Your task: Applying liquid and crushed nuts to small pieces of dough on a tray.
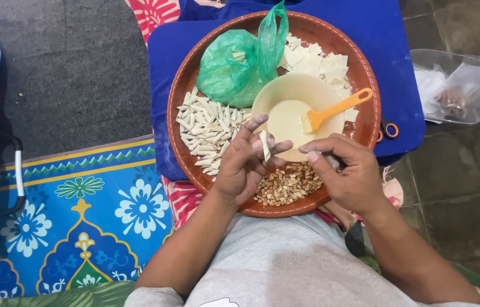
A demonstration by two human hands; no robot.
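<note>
My left hand [245, 165] pinches a folded wrapper [265, 145]; my right hand [345, 173], fingertips curled together beside it, grasps nothing visible; peanuts [288, 185] lie just below.

a home floor used for food preparation: a patterned blue floor mat [81, 210] at lower left, grey floor tiles [456, 170] at right, and a round clay tray [359, 68] of dough pieces at centre.

The round tray [178, 108] looks like matt brown clay. The green bag [234, 65] is thin glossy plastic, the bowl [285, 91] smooth cream plastic, and the orange brush [336, 109] plastic; the floor mat [81, 210] looks woven.
</note>
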